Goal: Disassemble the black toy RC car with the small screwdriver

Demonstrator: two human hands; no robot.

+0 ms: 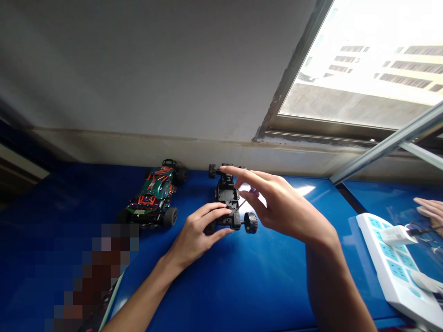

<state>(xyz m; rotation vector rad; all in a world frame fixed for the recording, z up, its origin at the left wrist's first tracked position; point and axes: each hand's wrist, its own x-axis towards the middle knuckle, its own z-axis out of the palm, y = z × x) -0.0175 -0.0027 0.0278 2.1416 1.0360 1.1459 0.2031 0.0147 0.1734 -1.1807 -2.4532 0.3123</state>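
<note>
A black toy car chassis lies on the blue table with its open frame facing up. My left hand is closed around its near end, fingers across the top and thumb along the near edge. Over the right side of the chassis is my right hand, with a screwdriver between thumb and fingers. Only a bit of its purple handle and a thin shaft show, slanting down to the frame. My right index finger stretches over the far axle. One treaded wheel sticks out at the near right.
A green and orange toy car stands to the left on the blue table. At the right lies a white power strip with plugs and cables, beside another person's hand. A metal frame and wall bound the back.
</note>
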